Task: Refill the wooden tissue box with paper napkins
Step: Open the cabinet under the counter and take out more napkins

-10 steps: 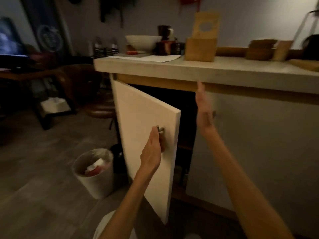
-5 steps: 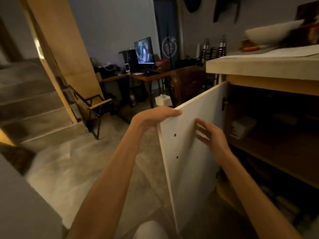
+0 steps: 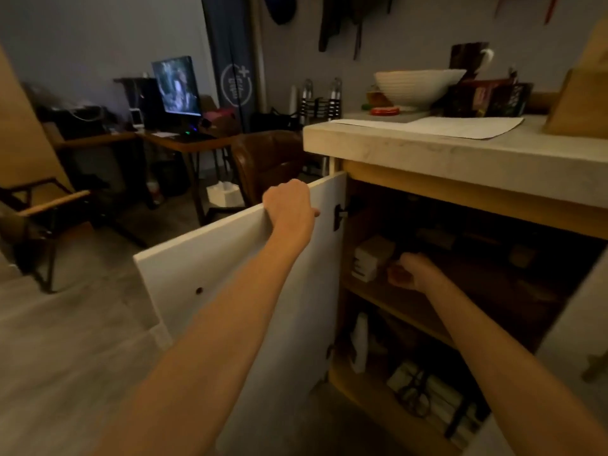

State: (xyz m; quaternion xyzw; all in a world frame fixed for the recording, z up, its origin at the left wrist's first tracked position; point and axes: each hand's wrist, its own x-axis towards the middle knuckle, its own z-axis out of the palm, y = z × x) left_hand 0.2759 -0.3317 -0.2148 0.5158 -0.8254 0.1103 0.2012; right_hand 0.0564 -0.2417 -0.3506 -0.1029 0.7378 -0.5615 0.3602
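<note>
White cabinet door (image 3: 237,291) gripped by left hand (image 3: 289,205); right hand (image 3: 411,271) inside cabinet

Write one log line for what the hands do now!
left hand: grips cabinet door top | right hand: inside upper shelf | napkins: unidentified

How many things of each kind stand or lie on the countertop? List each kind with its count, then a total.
White bowl: 1
Mug: 1
Sheet of paper: 1
Wooden tissue box: 1, cut off at the frame's edge
Small red item: 1, too small to name
Total: 5. The dark things behind the bowl are too dim to count.
</note>
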